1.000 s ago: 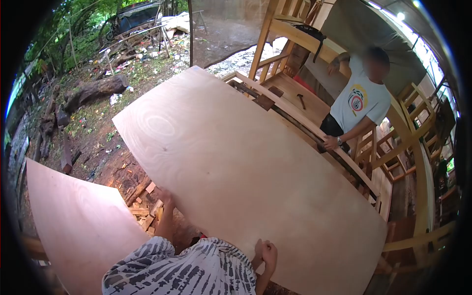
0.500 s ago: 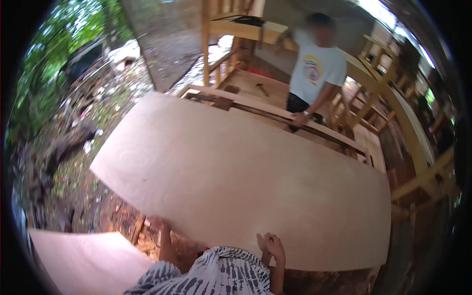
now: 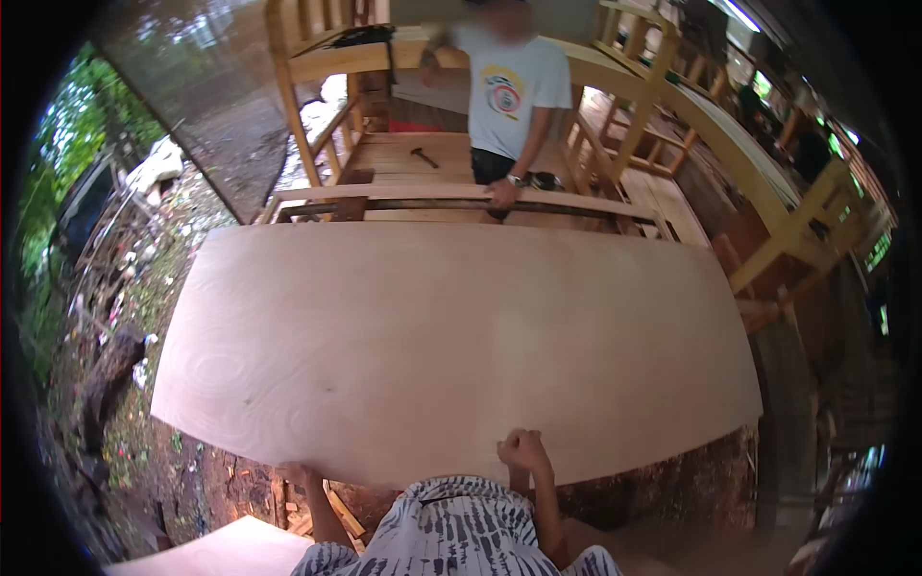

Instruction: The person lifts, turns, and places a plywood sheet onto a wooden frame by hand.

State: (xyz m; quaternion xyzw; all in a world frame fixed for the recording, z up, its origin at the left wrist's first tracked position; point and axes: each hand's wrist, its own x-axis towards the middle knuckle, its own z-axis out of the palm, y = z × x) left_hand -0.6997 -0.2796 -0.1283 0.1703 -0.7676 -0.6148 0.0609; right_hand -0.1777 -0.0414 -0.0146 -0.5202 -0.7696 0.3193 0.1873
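A large, pale plywood sheet lies flat in front of me and fills the middle of the view. At its near edge, on the left, my left hand is closed on the rim; its fingertips are partly hidden. My right hand is over the near part of the sheet, right of centre, with its fingers curled together. Whatever it may hold is too small or hidden to make out.
Across the sheet stands a person with one hand on a wooden frame. A hammer lies on planks behind it. Another plywood piece is at lower left. Wooden furniture frames stand at the right, and littered ground at the left.
My view has swung, so the sheet now looks more level and the person appears farther left. My left hand stays at the near edge and my right hand stays curled over the sheet.
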